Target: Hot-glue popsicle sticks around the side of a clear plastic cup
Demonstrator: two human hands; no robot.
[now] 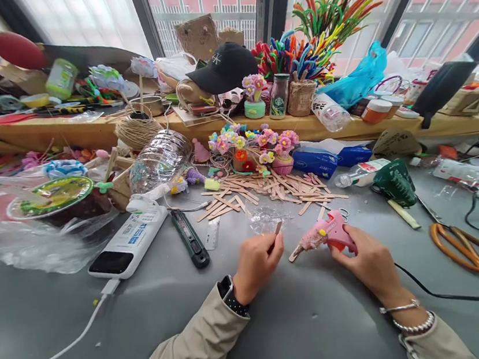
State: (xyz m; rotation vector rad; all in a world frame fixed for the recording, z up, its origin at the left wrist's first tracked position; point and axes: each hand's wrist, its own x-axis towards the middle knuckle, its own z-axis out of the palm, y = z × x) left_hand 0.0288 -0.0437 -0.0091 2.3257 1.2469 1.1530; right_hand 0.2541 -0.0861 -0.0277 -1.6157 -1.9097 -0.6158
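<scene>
My left hand (258,263) is closed in a pinch around a short wooden craft stick (278,227), whose end pokes up past the fingers. My right hand (369,259) grips the handle of a pink hot glue gun (319,232). Its nozzle points down and left, toward a light strip of wood by the tabletop; whether the two touch I cannot tell. Just beyond my hands lie crumpled clear plastic (270,218) and a heap of loose craft sticks (284,187). Small silver scissors (344,212) show partly behind the glue gun.
Left of my hands are a green utility knife (189,238) and a white power bank (129,239) with a cable. Orange-handled scissors (457,246) and a black cord (446,295) lie right. Pipe-cleaner flowers (256,142) and a wooden ledge (98,133) crowded with craft materials stand behind.
</scene>
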